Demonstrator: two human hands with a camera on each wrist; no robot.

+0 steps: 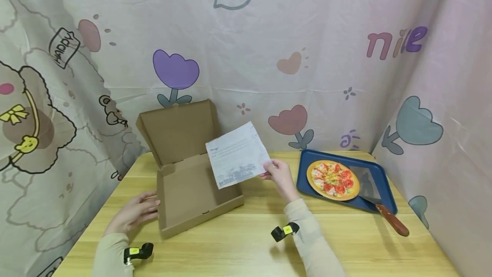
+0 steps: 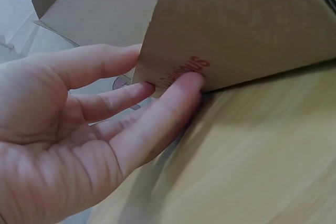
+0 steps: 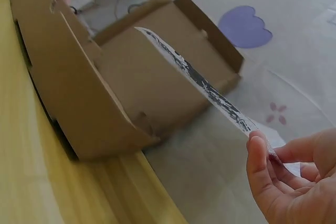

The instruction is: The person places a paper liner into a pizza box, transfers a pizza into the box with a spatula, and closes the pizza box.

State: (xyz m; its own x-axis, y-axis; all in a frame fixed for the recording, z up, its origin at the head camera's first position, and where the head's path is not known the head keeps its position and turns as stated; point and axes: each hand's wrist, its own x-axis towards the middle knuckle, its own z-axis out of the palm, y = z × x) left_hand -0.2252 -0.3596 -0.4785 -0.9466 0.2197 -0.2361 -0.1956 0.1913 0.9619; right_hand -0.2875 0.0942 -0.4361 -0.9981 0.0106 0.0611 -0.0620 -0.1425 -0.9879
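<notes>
R hand point(image 1: 279, 178) is pinching a squarish white printed paper sheet point(image 1: 238, 156) by its near-R corner; sheet's extending fwd-L of it, apparently hovering over R part of open brown cardboard box point(image 1: 184, 187). L hand point(image 1: 134, 212), fingers spread, is touching box's L wall.

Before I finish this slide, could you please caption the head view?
Right hand holding printed paper, left hand touching the open cardboard pizza box.

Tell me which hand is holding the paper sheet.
The right hand: it pinches the printed white sheet near one corner, whereas the left hand touches the side of the open cardboard box.
</notes>
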